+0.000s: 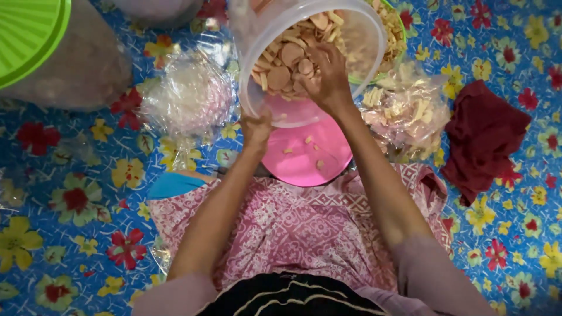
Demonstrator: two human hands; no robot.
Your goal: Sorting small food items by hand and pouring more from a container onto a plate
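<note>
Clear plastic tub (pixel 351 35), tilted with its open mouth toward me, sits at the far centre of the view above a pink lid (pixel 307 155) that lies on the floor mat (pixel 70 234). I see the tub filled with round brown crackers (pixel 287 55) and pale stick-shaped pieces.

Right hand (pixel 328 76): inserted in the tub mouth, fingers curled over the crackers. I cannot tell whether any are grasped.

Left hand (pixel 256 130): clenched on the tub's near rim from below, supporting the tilt.

Pink lid: a few cracker fragments rest on it, directly below the tub mouth and just beyond my lap.

Surroundings:
- Right of the tub, touching it: a clear bag of pale stick crackers (pixel 407 111).
- Further right, apart from the bag: a dark red cloth (pixel 483 140) on the mat.
- Left of the tub: a crumpled pile of empty clear bags (pixel 187 96).
- Far left corner: a second container with a green lid (pixel 29 35).
- Behind the tub: a green-rimmed container, mostly hidden.

Floor mat: blue, printed with red and yellow flowers.
</note>
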